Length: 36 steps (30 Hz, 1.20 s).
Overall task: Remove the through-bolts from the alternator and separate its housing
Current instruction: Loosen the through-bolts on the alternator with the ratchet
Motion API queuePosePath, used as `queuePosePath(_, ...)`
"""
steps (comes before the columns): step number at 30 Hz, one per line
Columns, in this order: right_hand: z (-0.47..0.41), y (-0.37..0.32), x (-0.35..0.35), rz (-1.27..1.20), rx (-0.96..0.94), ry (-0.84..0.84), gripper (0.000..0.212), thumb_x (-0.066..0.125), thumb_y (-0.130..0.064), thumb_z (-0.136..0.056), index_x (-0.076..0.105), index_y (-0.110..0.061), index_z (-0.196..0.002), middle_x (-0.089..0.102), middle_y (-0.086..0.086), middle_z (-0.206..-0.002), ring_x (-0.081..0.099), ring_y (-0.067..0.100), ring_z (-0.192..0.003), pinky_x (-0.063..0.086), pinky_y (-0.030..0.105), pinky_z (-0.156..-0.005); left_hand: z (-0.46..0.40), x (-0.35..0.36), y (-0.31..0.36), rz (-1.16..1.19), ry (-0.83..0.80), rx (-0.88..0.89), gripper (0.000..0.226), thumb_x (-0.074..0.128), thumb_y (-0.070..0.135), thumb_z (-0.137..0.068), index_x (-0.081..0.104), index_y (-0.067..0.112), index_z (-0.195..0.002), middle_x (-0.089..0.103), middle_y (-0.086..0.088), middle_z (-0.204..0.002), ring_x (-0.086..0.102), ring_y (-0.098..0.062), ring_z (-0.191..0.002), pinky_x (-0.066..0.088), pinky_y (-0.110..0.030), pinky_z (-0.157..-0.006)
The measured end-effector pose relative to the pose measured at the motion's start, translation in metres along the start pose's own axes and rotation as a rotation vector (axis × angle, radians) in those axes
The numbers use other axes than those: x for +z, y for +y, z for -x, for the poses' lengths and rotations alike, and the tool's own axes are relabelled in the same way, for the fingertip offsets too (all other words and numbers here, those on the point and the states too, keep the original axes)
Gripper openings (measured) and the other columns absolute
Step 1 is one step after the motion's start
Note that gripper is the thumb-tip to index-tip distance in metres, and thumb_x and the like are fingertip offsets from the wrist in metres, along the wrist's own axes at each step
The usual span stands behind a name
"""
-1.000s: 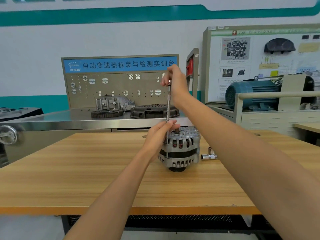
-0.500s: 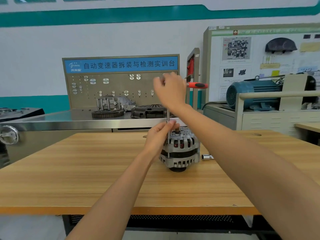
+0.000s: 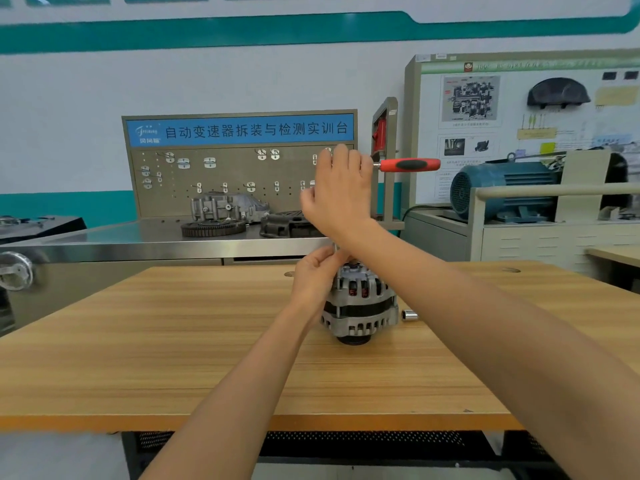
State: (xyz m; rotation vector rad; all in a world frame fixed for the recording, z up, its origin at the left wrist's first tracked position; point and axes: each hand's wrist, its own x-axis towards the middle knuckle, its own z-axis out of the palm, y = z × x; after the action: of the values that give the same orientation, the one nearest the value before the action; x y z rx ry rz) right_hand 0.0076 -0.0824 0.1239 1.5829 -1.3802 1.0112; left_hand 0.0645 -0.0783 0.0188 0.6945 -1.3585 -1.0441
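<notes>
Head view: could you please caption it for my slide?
Right hand works a red-handled ratchet above the alternator; left hand steadies its extension.

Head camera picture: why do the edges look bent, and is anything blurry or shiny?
In the head view, the wide-angle lens bows the wall stripe and stretches the forearms near the bottom edge; the round handle at far left is smeared; the steel bench top shows a bright reflected band; the alternator at centre is fairly sharp, under even, soft-shadowed light.
</notes>
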Motion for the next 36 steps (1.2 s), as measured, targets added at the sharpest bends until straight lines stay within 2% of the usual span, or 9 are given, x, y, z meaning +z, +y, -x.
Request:
queuePosePath(5, -0.025, 0.002, -0.016, -1.353, 0.509, -0.103, 0.042, 0.039, -0.017, -0.095, 0.040, -0.015, -0.053, 0.040, -0.005, -0.050, 0.042, 0.012, -0.058, 0.035, 0.026, -0.063, 0.002, 0.000, 0.005, -0.015, -0.080, 0.005, 0.015, 0.056, 0.028, -0.094, 0.072, 0.030, -0.094, 0.072, 0.003, -0.111, 0.059, -0.010, -0.116, 0.035, -0.038, -0.111)
queuePosePath(9, -0.029, 0.010, -0.022, -1.713, 0.663, -0.199, 0.046, 0.031, -0.015, -0.097, 0.043, -0.010, -0.052, 0.048, -0.001, -0.048, 0.056, 0.016, -0.068, 0.038, 0.026, -0.077, 0.002, -0.002, 0.004, -0.034, -0.102, -0.004, 0.014, 0.056, 0.025, -0.095, 0.067, 0.029, -0.102, 0.072, 0.003, -0.111, 0.059, -0.005, -0.115, 0.034, -0.032, -0.111)
queuePosePath(15, 0.003, 0.003, -0.003, -0.061, 0.066, -0.014, 0.029, 0.046, -0.029, -0.085, 0.053, -0.010, -0.106, 0.054, 0.007, -0.101, 0.049, 0.024, -0.096, 0.027, 0.044, -0.100, 0.001, 0.002, -0.001, 0.030, -0.005, 0.002, 0.018, 0.061, 0.020, -0.092, 0.071, 0.013, -0.105, 0.073, -0.006, -0.105, 0.065, -0.019, -0.109, 0.042, -0.045, -0.106)
queuePosePath(18, 0.006, -0.003, -0.004, -0.166, 0.045, 0.061, 0.030, 0.048, -0.029, -0.084, 0.052, -0.008, -0.105, 0.050, 0.005, -0.100, 0.044, 0.022, -0.096, 0.019, 0.039, -0.100, 0.000, 0.004, -0.002, 0.041, 0.038, -0.006, 0.012, 0.061, 0.017, -0.092, 0.072, 0.016, -0.097, 0.074, -0.006, -0.100, 0.065, -0.022, -0.107, 0.043, -0.048, -0.105)
queuePosePath(23, -0.022, 0.007, -0.024, -1.384, 0.569, -0.092, 0.042, 0.038, -0.022, -0.096, 0.047, -0.010, -0.058, 0.047, -0.004, -0.054, 0.049, 0.010, -0.062, 0.038, 0.030, -0.080, -0.001, 0.002, 0.001, -0.010, -0.031, 0.006, 0.013, 0.059, 0.029, -0.093, 0.070, 0.026, -0.100, 0.073, 0.005, -0.105, 0.061, -0.008, -0.110, 0.041, -0.034, -0.103)
queuePosePath(26, -0.028, 0.020, -0.027, -1.716, 0.710, -0.233, 0.054, 0.027, -0.028, -0.100, 0.042, -0.011, -0.051, 0.050, -0.002, -0.042, 0.063, 0.013, -0.066, 0.032, 0.037, -0.102, -0.001, -0.001, 0.000, 0.042, -0.088, -0.020, 0.022, 0.058, 0.023, -0.094, 0.067, 0.018, -0.113, 0.073, 0.010, -0.105, 0.063, 0.001, -0.104, 0.044, -0.021, -0.088)
queuePosePath(30, -0.013, 0.014, -0.018, -1.084, 0.368, -0.173, 0.028, 0.036, -0.019, -0.097, 0.050, -0.008, -0.075, 0.053, 0.003, -0.075, 0.053, 0.020, -0.081, 0.041, 0.031, -0.081, -0.001, -0.001, -0.001, 0.064, -0.056, -0.032, 0.014, 0.060, 0.020, -0.092, 0.070, 0.023, -0.103, 0.073, 0.004, -0.105, 0.063, -0.008, -0.110, 0.043, -0.027, -0.098)
queuePosePath(33, 0.006, 0.012, -0.005, -0.181, 0.117, -0.039, 0.031, 0.046, -0.029, -0.087, 0.052, -0.007, -0.108, 0.053, 0.008, -0.101, 0.047, 0.024, -0.097, 0.028, 0.043, -0.107, -0.001, 0.001, -0.002, 0.075, -0.021, -0.018, 0.013, 0.062, 0.020, -0.091, 0.072, 0.018, -0.100, 0.074, 0.000, -0.104, 0.064, -0.014, -0.109, 0.042, -0.038, -0.106)
queuePosePath(36, 0.007, 0.008, -0.006, -0.038, 0.060, 0.013, 0.036, 0.046, -0.031, -0.084, 0.052, -0.006, -0.110, 0.051, 0.010, -0.106, 0.045, 0.029, -0.104, 0.021, 0.043, -0.108, -0.001, 0.003, -0.002, 0.081, -0.002, -0.018, 0.011, 0.062, 0.018, -0.092, 0.072, 0.019, -0.097, 0.074, 0.001, -0.100, 0.064, -0.015, -0.108, 0.042, -0.041, -0.106)
